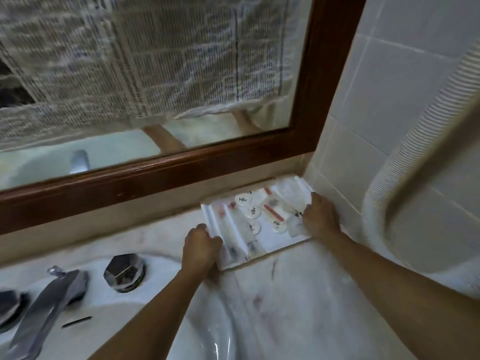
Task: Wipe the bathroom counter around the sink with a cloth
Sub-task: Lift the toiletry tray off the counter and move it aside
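Observation:
A white tray [287, 244] with several small packets and round items lies on the marble counter [306, 294] in the back right corner, against the tiled wall. My left hand [200, 246] grips the tray's near left edge. My right hand [320, 216] grips its right edge beside the wall. The white sink [207, 333] sits at lower left, with both forearms reaching across it and the counter. No cloth is in view.
A chrome tap [46, 302] and two faceted chrome knobs [124, 271] stand behind the sink. A wood-framed mirror [207, 167] covered with newspaper runs along the back. A ribbed white towel [415, 152] hangs on the tiled right wall.

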